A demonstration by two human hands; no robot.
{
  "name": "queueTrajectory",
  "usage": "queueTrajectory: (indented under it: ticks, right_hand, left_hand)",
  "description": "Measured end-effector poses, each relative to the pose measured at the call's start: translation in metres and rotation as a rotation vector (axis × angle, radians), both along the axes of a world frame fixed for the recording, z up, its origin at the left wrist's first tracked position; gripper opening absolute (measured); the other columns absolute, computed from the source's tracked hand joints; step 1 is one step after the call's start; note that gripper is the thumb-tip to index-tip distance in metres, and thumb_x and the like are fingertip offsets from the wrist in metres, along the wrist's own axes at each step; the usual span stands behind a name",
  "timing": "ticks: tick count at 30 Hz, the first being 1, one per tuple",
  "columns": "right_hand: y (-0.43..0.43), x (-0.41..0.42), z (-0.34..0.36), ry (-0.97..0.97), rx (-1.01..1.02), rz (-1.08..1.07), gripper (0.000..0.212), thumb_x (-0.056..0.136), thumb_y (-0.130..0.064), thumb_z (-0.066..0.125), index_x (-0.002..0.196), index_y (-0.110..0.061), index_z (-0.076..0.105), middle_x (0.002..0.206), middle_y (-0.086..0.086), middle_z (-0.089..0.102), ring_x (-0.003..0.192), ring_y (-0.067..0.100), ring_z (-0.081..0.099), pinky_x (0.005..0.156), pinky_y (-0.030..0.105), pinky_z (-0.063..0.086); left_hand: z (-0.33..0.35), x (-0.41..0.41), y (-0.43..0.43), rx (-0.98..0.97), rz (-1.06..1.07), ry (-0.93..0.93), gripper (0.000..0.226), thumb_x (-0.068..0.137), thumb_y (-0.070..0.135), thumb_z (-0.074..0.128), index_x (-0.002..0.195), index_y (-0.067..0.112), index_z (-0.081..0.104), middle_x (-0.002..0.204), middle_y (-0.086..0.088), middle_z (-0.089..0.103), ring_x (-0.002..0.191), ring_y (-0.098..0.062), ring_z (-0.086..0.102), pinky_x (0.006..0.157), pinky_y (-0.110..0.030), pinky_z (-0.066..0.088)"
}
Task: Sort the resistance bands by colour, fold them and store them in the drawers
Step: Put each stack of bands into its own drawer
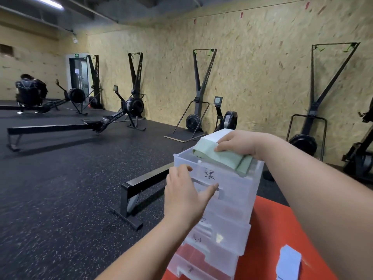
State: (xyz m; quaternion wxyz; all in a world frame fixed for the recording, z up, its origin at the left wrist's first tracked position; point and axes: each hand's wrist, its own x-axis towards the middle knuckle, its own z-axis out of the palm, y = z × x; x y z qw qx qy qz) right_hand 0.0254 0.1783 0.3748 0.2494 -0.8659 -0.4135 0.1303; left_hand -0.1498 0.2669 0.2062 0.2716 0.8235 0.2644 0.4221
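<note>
A clear plastic drawer unit [228, 235] stands on a red surface [268, 235]. Its top drawer [238, 184], marked with a handwritten label, is pulled out. A folded pale green resistance band [222, 158] lies across the drawer's open top, and my right hand [238, 144] holds it with fingers curled over its far end. My left hand [187, 197] rests against the drawer front, thumb at the handle slot. A lower drawer holds something red [193, 257]. A light blue folded band [288, 263] lies on the red surface at the lower right.
A black low metal frame [133, 190] stands on the speckled floor left of the drawers. Rowing machines [113, 120] and ski trainers [198, 87] line the chipboard wall. A person [30, 93] sits on a rower at far left.
</note>
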Motion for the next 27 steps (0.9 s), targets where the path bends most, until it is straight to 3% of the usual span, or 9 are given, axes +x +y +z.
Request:
queueTrajectory:
  ticks: [4,7,11,15,18,21,24,27]
  right_hand:
    - [0.017,0.014,-0.030,0.173,-0.114,0.018,0.025,0.092,-0.031,0.074,0.112,-0.016,0.077,0.108,0.008,0.078,0.097,0.027,0.075,0.089,0.043,0.062]
    - [0.022,0.019,-0.053,-0.004,-0.352,0.101,0.029,0.099,-0.030,0.056,0.111,-0.008,0.072,0.098,0.007,0.065,0.081,0.025,0.057,0.072,0.035,0.052]
    - [0.024,0.011,-0.048,-0.260,-0.499,0.172,0.030,0.104,-0.036,0.043,0.091,-0.028,0.069,0.106,-0.004,0.066,0.102,0.024,0.063,0.091,0.039,0.056]
    - [0.025,0.010,-0.044,-0.434,-0.592,0.217,0.032,0.106,-0.040,0.042,0.100,-0.034,0.073,0.107,-0.013,0.065,0.107,0.022,0.061,0.103,0.042,0.048]
    - [0.022,0.015,-0.045,-0.445,-0.532,0.215,0.032,0.106,-0.041,0.045,0.082,-0.037,0.066,0.090,-0.016,0.061,0.099,0.022,0.060,0.095,0.040,0.047]
    - [0.015,0.019,-0.042,-0.384,-0.333,0.140,0.030,0.105,-0.043,0.051,0.103,-0.024,0.075,0.098,-0.009,0.074,0.099,0.021,0.069,0.095,0.040,0.053]
    - [-0.004,0.026,-0.031,-0.380,-0.032,0.065,0.014,0.102,-0.038,0.058,0.102,-0.037,0.072,0.101,-0.011,0.074,0.101,0.018,0.068,0.094,0.040,0.055]
    - [-0.032,0.027,-0.023,-0.356,0.186,-0.007,0.017,0.101,-0.036,0.061,0.110,-0.033,0.075,0.112,-0.008,0.072,0.104,0.017,0.066,0.093,0.038,0.055]
  left_hand:
    - [-0.004,0.004,0.004,-0.014,-0.009,-0.046,0.079,0.078,0.078,0.072,0.130,0.027,0.044,0.121,0.009,0.039,0.119,-0.018,0.045,0.099,-0.042,0.050]
    - [-0.007,0.005,0.005,-0.021,-0.005,-0.060,0.077,0.077,0.075,0.075,0.129,0.027,0.044,0.120,0.008,0.039,0.119,-0.019,0.045,0.099,-0.043,0.049]
    - [-0.008,0.005,0.002,-0.024,0.000,-0.065,0.078,0.076,0.074,0.077,0.129,0.028,0.043,0.121,0.009,0.037,0.119,-0.019,0.044,0.098,-0.044,0.050]
    - [-0.007,0.007,-0.001,-0.025,0.009,-0.063,0.076,0.078,0.072,0.077,0.130,0.027,0.043,0.122,0.008,0.037,0.120,-0.019,0.044,0.097,-0.046,0.050]
    - [-0.006,0.008,-0.003,-0.029,0.016,-0.066,0.076,0.078,0.070,0.079,0.130,0.027,0.043,0.124,0.008,0.037,0.120,-0.019,0.044,0.096,-0.046,0.051]
    - [-0.005,0.009,-0.001,-0.030,0.017,-0.037,0.077,0.079,0.071,0.077,0.131,0.027,0.042,0.125,0.009,0.036,0.121,-0.019,0.045,0.096,-0.044,0.052]
    - [0.001,0.013,-0.001,-0.024,0.037,0.020,0.079,0.080,0.072,0.076,0.133,0.024,0.042,0.127,0.005,0.038,0.121,-0.022,0.048,0.097,-0.045,0.052]
    - [0.012,0.026,-0.004,-0.039,0.049,0.089,0.077,0.083,0.069,0.076,0.133,0.019,0.043,0.130,0.000,0.040,0.122,-0.025,0.049,0.100,-0.044,0.050]
